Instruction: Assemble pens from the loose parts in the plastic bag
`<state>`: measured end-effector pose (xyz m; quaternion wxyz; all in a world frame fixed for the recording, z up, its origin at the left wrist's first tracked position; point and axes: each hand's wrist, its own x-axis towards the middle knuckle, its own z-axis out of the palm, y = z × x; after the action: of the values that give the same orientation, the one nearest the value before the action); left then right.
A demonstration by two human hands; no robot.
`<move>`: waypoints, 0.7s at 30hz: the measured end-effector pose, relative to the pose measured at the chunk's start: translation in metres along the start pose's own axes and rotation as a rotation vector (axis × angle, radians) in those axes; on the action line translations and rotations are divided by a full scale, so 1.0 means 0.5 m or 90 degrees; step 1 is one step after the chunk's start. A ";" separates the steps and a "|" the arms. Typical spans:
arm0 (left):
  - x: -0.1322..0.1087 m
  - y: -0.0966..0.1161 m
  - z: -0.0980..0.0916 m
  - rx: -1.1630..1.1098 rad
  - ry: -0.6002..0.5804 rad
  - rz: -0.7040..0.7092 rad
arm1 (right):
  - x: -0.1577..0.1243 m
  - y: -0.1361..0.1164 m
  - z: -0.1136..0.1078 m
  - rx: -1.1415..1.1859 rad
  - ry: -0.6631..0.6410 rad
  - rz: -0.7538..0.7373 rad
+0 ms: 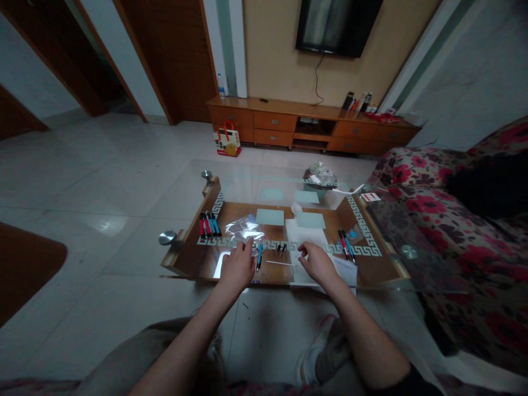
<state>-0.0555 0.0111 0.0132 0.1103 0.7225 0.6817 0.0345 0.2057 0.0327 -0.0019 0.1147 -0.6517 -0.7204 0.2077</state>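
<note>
My left hand (pixel 238 268) is over the front of the glass coffee table, fingers stretched forward at the edge of some clear plastic bags (pixel 246 226); it appears to hold nothing. Just right of it lies a blue pen (pixel 259 257). My right hand (pixel 318 264) hovers over white paper (pixel 305 242), fingers loosely bent, with a gap between thumb and forefinger. Between the hands are a thin white stick (pixel 281 263) and several small black pieces (pixel 281 248). Red and blue pens (pixel 210 225) form a row at the left; more pens (pixel 346 245) lie at the right.
A bin with a plastic liner (pixel 320 176) stands beyond the table. Farther back are a paper carrier bag (pixel 227 140) and a wooden TV cabinet (pixel 274 121). A flowered sofa (pixel 429 192) is on the right. Metal discs (pixel 168 237) sit at the glass corners.
</note>
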 end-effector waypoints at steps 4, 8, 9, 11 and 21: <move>-0.020 -0.006 -0.007 0.016 0.000 0.050 | -0.019 -0.002 -0.034 -0.085 -0.031 0.056; -0.026 -0.025 0.007 0.028 -0.031 0.070 | -0.026 -0.003 -0.042 -0.122 -0.068 0.079; -0.027 -0.030 0.011 0.036 -0.043 0.063 | -0.026 -0.001 -0.041 -0.130 -0.079 0.086; -0.026 -0.040 0.019 0.047 -0.085 0.031 | -0.025 0.004 -0.038 -0.144 -0.103 0.099; -0.018 -0.055 0.030 0.032 -0.186 -0.001 | -0.017 0.020 -0.020 -0.139 -0.127 0.110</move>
<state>-0.0801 0.0015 -0.0061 0.1904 0.7219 0.6595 -0.0878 0.2203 0.0265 0.0034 -0.0469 -0.6958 -0.6880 0.2006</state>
